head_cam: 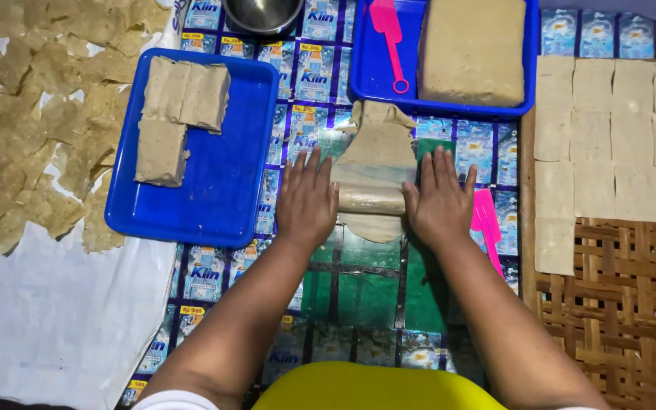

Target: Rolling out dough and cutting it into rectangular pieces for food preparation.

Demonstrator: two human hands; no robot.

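Observation:
A thin tan sheet of dough (374, 148) lies on a mat made of printed sachet wrappers (313, 76). Across it lies a clear rolling pin (372, 199) wrapped in dough. My left hand (307, 201) presses flat on the pin's left end, fingers together and pointing away from me. My right hand (440, 201) presses flat on its right end in the same way. A pink plastic scraper (486, 222) lies just right of my right hand, partly under it.
Left blue tray (225, 175) holds dough blocks (176, 114). Far blue tray (366, 72) holds a large dough slab (474, 49) and a pink spatula (389, 30). Cut dough squares (616, 129) lie on a woven rack (624, 304). Dried pieces (32, 114) cover the left cloth. A metal bowl (262, 14) sits at the back.

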